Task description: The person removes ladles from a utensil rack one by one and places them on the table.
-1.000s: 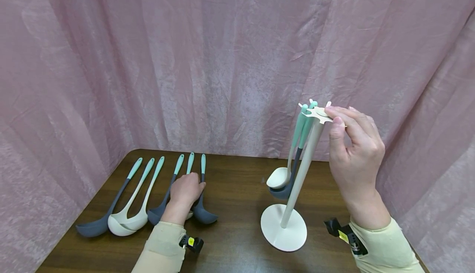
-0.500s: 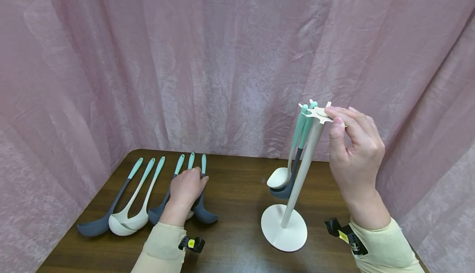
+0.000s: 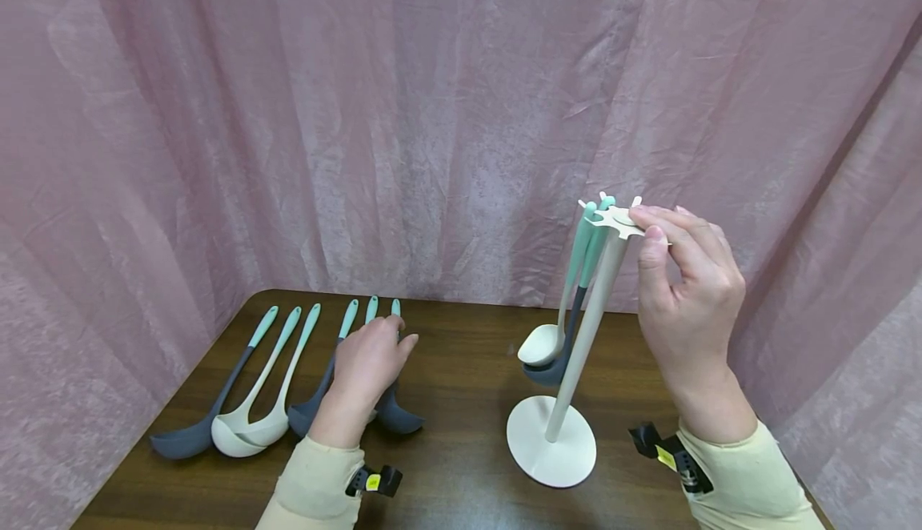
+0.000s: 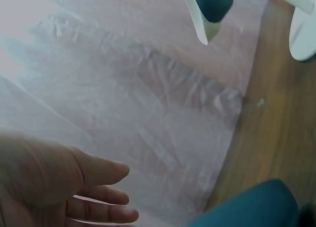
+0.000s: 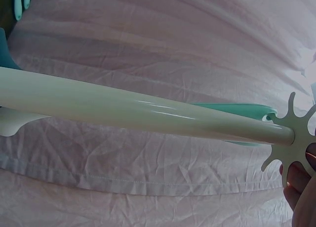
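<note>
My left hand (image 3: 370,358) is over the right-hand group of ladles, fingers loosely extended and thumb apart. In the left wrist view nothing lies between the thumb and fingers (image 4: 106,170). A dark-bowled ladle (image 3: 399,416) lies right by the hand, its handle partly covered; beside it a mint handle (image 3: 371,308) pokes out, most of that ladle hidden. My right hand (image 3: 695,290) pinches the hook plate (image 5: 289,121) atop a white stand (image 3: 587,338). Hanging from the stand's far left hooks are a white ladle (image 3: 542,344) and a dark ladle (image 3: 551,373).
At the table's left lie a dark ladle (image 3: 183,440) and two white ladles (image 3: 229,434), (image 3: 268,430), bowls toward me. Another dark ladle (image 3: 308,411) lies just left of my left forearm. The stand's round base (image 3: 551,458) rests on the wooden table (image 3: 461,402); pink curtain (image 3: 461,114) hangs behind.
My left hand has shifted slightly up and to the right over the ladles, its thumb spreading outward. The right hand keeps its pinch on the stand's top; the ladles lie as before.
</note>
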`<state>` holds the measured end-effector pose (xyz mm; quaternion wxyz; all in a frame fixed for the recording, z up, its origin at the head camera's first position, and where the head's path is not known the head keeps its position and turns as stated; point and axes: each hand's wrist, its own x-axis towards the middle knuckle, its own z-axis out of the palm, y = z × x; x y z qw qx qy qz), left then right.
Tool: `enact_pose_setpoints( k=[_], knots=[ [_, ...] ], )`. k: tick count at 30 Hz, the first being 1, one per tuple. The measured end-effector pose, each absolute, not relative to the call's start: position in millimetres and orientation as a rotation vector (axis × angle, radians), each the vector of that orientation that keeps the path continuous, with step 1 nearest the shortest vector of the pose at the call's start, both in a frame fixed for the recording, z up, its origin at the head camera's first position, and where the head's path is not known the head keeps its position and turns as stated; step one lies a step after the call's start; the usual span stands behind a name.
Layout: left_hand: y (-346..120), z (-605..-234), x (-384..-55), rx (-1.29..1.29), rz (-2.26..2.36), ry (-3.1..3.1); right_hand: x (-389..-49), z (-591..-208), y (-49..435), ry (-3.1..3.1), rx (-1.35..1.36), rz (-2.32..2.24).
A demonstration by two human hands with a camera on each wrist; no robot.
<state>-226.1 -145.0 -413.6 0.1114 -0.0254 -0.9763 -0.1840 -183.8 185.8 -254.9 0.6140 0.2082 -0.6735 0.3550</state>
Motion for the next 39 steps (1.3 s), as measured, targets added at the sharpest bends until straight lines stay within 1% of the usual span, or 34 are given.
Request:
enact_pose_setpoints(
  k=[15, 28, 34, 39],
  knots=[
    [-115, -384, -205, -0.321, -0.553, -2.641, -186, -257, 189, -1.56, 0.485, 0.814],
    [-86, -374, -194, -0.45, -0.721, -2.548, -184, -256, 189, -1.569, 0.49, 0.819],
    [-73, -372, -189, -0.545, -0.73, -2.502, -180, -254, 187, -1.568, 0.484, 0.826],
    [-69, -370, -186, -0.569, -0.745, -2.487, -179, -254, 186, -1.567, 0.481, 0.829]
  ],
)
